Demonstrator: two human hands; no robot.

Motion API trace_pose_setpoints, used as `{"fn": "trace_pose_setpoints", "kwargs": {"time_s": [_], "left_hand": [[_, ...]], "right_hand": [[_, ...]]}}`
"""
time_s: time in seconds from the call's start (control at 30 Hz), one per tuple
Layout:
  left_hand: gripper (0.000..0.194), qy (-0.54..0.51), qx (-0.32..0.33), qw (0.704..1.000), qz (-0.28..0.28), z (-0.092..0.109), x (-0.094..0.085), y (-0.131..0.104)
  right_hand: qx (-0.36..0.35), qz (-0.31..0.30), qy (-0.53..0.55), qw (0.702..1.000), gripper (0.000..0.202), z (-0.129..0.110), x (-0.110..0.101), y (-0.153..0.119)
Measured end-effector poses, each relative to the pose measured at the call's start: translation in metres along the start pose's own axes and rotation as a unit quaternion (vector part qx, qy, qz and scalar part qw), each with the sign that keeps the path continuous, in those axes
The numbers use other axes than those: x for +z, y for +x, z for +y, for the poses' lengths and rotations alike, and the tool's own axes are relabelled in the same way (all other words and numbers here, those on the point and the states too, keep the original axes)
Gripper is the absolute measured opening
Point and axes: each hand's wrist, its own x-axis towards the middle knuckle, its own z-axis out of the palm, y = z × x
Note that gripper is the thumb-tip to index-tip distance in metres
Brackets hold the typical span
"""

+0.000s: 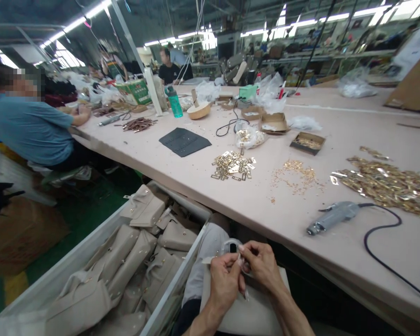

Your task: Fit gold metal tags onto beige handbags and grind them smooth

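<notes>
A light grey bag (254, 312) lies on my lap, its handle wrapped in clear plastic (233, 242) standing up at the top. My left hand (226, 277) is closed, pinching the plastic-wrapped handle. Close against it, my right hand (261, 263) pinches the same wrapped part with thumb and forefinger. The fingertips of both hands nearly touch. Left of my lap, a white bin (182, 275) holds several similar grey bags (122, 254).
On the table (182, 175) lie a grey electric screwdriver (332, 217) with a black cable, gold metal plates (231, 165), small gold screws (297, 175) and a black mat (185, 141). A person in blue (31, 126) sits at left.
</notes>
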Motion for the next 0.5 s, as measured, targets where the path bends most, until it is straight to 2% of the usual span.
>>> {"fn": "trace_pose_setpoints", "kwargs": {"time_s": [0.17, 0.23, 0.27, 0.33, 0.37, 0.43, 0.5], "left_hand": [[0.056, -0.036, -0.031, 0.999, -0.017, -0.007, -0.007, 0.005], [0.058, -0.044, -0.044, 0.998, -0.011, -0.016, -0.010, 0.009], [0.059, -0.046, -0.048, 0.998, -0.007, -0.021, -0.011, 0.012], [0.061, -0.048, -0.048, 0.998, 0.004, -0.028, -0.013, 0.016], [0.061, -0.048, -0.049, 0.998, 0.008, -0.030, -0.013, 0.018], [0.063, -0.049, -0.057, 0.997, 0.017, -0.032, -0.015, 0.020], [0.064, -0.052, -0.082, 0.995, 0.029, -0.029, -0.018, 0.020]], "right_hand": [[0.062, -0.051, 0.126, 0.989, 0.043, 0.014, 0.006, 0.013], [0.077, -0.067, 0.122, 0.987, 0.043, 0.018, 0.010, 0.016], [0.072, -0.068, 0.087, 0.991, 0.042, 0.018, 0.012, 0.016], [0.023, -0.036, -0.049, 0.998, 0.041, 0.012, 0.014, 0.014], [-0.020, -0.001, -0.132, 0.991, 0.041, 0.006, 0.014, 0.013], [-0.123, 0.089, -0.253, 0.955, 0.039, -0.012, 0.012, 0.014], [-0.221, 0.155, -0.287, 0.919, 0.035, -0.033, 0.007, 0.023]]}}
